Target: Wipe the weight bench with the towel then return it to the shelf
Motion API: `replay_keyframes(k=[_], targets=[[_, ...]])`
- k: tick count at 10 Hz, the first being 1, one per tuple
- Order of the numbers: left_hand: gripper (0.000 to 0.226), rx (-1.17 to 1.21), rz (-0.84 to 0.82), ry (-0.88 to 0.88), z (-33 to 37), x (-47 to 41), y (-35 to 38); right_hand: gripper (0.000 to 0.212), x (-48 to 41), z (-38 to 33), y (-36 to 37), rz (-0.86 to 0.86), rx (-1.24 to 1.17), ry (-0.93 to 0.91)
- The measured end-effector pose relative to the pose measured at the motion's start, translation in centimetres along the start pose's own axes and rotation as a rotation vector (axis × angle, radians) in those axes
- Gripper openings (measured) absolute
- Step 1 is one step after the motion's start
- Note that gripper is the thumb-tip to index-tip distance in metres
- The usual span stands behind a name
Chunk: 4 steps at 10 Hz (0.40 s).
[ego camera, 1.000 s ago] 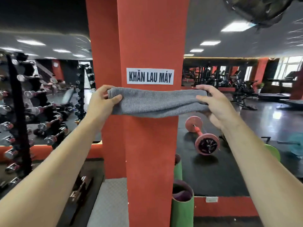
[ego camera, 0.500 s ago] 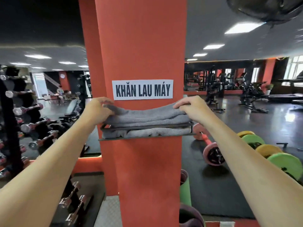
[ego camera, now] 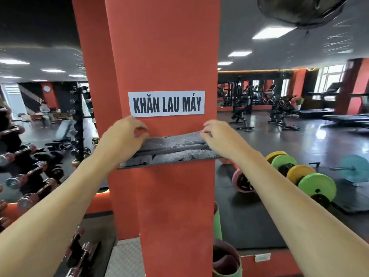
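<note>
Hands on towel (ego camera: pixel 175 141), shelf (ego camera: pixel 169 164) under sign (ego camera: pixel 166 103).
Left hand (ego camera: pixel 121 136), right hand (ego camera: pixel 218 136) loosely pinching; uneven release could slide it off.

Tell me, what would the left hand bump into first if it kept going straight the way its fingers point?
Probably the orange-red pillar. The left hand curls at the folded grey towel's end on the thin dark metal shelf, fingers aimed at the pillar close behind; depth is unclear.

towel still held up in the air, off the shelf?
No, the grey towel lies on the shelf on the red pillar, with the left hand and right hand at its ends.
</note>
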<state>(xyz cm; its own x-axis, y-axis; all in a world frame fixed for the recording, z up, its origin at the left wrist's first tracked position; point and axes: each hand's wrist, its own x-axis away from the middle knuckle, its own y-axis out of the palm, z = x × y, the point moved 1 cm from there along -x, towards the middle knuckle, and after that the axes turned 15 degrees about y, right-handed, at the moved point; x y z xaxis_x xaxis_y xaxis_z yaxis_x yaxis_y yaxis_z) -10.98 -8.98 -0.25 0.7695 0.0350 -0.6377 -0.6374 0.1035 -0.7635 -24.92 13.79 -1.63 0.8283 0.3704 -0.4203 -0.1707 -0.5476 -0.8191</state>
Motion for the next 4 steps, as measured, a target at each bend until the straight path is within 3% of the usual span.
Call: replay_keyframes(k=[1,2,3,4], targets=[[0.036,-0.117,-0.239,-0.019,1.5,0.9,0.5,0.050,1.6,-0.3,0.4,-0.035,0.050,-0.010],[0.048,-0.163,-0.201,0.005,3.1,1.3,0.6,0.050,3.3,0.2,0.0,0.000,-0.007,-0.019],[0.048,-0.119,0.072,0.211,5.7,1.4,1.3,0.042,5.4,2.1,-1.4,0.124,-0.079,0.000],[0.053,-0.038,0.202,0.411,8.9,0.9,2.9,0.054,7.7,4.8,-2.6,0.261,-0.055,0.109]])
